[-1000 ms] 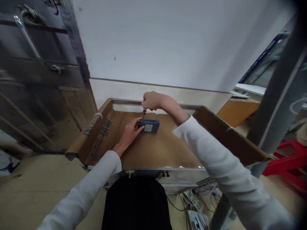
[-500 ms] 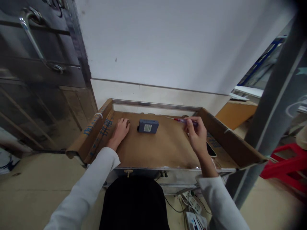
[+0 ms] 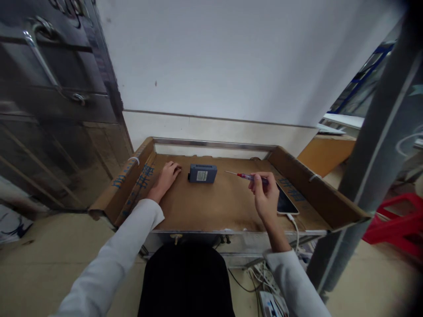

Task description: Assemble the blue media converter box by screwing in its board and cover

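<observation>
A small dark blue metal box with a row of vent slots and a pale label stands on the brown cardboard. To its left, my left hand rests on the cardboard, apart from the box, its fingers curled together. What those fingers pinch, if anything, is too small to make out. My right hand grips a screwdriver by its purplish, see-through handle with a red collar. Its thin shaft points left toward the box without touching it.
Beside my right hand lies a phone with a white cable plugged in. Raised cardboard flaps border both sides. A grey metal post and red stool stand right; power strips lie below.
My right hand has come down and slightly left with the screwdriver, uncovering more of the phone. My left hand and the box stay about where they were.
</observation>
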Demonstrator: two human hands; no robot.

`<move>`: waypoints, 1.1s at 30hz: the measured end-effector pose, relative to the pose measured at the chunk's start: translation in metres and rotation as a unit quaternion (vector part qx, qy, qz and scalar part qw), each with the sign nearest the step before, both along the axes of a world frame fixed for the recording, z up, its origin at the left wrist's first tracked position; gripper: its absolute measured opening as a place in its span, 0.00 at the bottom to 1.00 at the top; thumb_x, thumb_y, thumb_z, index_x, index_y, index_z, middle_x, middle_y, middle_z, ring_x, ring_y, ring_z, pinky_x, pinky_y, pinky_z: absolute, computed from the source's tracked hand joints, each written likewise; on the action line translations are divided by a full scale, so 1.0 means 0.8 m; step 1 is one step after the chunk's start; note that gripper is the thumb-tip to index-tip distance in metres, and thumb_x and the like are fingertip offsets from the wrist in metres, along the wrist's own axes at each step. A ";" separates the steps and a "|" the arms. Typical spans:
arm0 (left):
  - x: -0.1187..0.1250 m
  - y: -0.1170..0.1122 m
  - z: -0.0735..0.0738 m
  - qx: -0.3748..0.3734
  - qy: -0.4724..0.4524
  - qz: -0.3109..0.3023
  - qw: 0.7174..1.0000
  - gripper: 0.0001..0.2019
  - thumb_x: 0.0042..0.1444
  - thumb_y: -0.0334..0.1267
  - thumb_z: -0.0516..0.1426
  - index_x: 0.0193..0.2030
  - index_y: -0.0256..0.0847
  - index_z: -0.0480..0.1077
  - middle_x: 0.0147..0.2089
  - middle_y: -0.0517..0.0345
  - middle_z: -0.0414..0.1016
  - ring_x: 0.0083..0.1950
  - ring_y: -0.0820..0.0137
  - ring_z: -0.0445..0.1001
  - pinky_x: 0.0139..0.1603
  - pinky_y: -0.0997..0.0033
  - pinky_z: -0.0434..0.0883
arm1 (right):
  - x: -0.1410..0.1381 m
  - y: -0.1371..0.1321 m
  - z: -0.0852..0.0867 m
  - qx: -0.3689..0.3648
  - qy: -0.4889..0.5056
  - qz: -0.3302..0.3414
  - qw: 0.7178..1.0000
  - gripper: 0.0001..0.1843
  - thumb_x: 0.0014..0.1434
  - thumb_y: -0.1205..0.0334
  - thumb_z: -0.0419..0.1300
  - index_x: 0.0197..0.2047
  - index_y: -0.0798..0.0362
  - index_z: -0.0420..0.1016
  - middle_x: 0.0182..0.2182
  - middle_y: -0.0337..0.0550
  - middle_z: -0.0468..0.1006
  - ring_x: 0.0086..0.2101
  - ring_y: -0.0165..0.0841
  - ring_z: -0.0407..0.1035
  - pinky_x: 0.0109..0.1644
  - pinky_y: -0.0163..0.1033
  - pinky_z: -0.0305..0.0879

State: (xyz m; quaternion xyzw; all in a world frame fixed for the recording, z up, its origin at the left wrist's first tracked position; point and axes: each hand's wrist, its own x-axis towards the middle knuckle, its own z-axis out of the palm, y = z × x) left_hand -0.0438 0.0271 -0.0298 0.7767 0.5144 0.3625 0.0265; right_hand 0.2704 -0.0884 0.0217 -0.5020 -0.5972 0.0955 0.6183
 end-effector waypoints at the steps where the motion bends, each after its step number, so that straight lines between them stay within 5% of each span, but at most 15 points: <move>1: 0.001 0.000 0.000 -0.001 0.001 -0.008 1.000 0.05 0.59 0.32 0.54 0.37 0.39 0.72 0.40 0.52 0.72 0.46 0.63 0.70 0.50 0.62 0.67 | 0.000 0.000 0.000 0.001 0.000 0.000 1.000 0.11 0.64 0.54 0.52 0.39 0.52 0.68 0.23 0.35 0.68 0.24 0.26 0.63 0.29 0.33 0.59; 14: 0.001 0.000 0.007 -0.022 -0.033 -0.036 0.999 0.07 0.55 0.27 0.55 0.32 0.40 0.74 0.36 0.54 0.76 0.40 0.67 0.73 0.46 0.65 0.70 | -0.011 -0.005 0.015 0.018 -0.018 0.002 1.000 0.09 0.64 0.55 0.53 0.39 0.52 0.69 0.24 0.35 0.69 0.24 0.26 0.64 0.30 0.34 0.60; 23: 0.011 -0.018 0.021 -0.036 -0.169 -0.032 0.984 0.09 0.52 0.27 0.54 0.36 0.39 0.75 0.39 0.53 0.78 0.41 0.66 0.75 0.46 0.63 0.71 | -0.034 -0.010 0.026 0.037 -0.013 0.034 0.999 0.08 0.64 0.57 0.52 0.40 0.51 0.69 0.25 0.37 0.70 0.26 0.27 0.65 0.30 0.34 0.60; 25: 0.018 -0.026 0.030 -0.067 -0.329 -0.062 0.940 0.06 0.52 0.32 0.58 0.36 0.38 0.74 0.39 0.53 0.78 0.42 0.67 0.76 0.48 0.63 0.71 | -0.041 -0.010 0.029 0.043 -0.003 0.040 0.998 0.08 0.64 0.56 0.53 0.40 0.51 0.69 0.25 0.37 0.69 0.26 0.27 0.65 0.30 0.34 0.60; 28: 0.028 -0.040 0.047 -0.137 -0.517 -0.126 0.835 0.11 0.45 0.39 0.64 0.35 0.38 0.73 0.38 0.55 0.77 0.41 0.69 0.75 0.49 0.63 0.72 | -0.050 -0.007 0.034 0.051 0.016 0.057 0.997 0.09 0.63 0.56 0.53 0.39 0.51 0.69 0.25 0.36 0.69 0.25 0.27 0.65 0.30 0.34 0.60; 30: 0.032 -0.049 0.057 -0.178 -0.580 -0.168 0.777 0.13 0.42 0.38 0.66 0.35 0.38 0.72 0.37 0.58 0.76 0.40 0.71 0.75 0.51 0.64 0.71 | -0.057 -0.004 0.038 0.052 0.020 0.074 0.996 0.08 0.64 0.56 0.53 0.39 0.51 0.69 0.25 0.36 0.69 0.25 0.27 0.65 0.31 0.34 0.61; 33: 0.034 -0.055 0.065 -0.205 -0.620 -0.209 0.728 0.15 0.40 0.35 0.68 0.36 0.39 0.71 0.37 0.61 0.75 0.41 0.74 0.74 0.51 0.68 0.71 | -0.069 0.002 0.043 0.044 0.017 0.108 0.993 0.09 0.64 0.56 0.53 0.40 0.51 0.69 0.25 0.36 0.69 0.25 0.27 0.65 0.31 0.34 0.61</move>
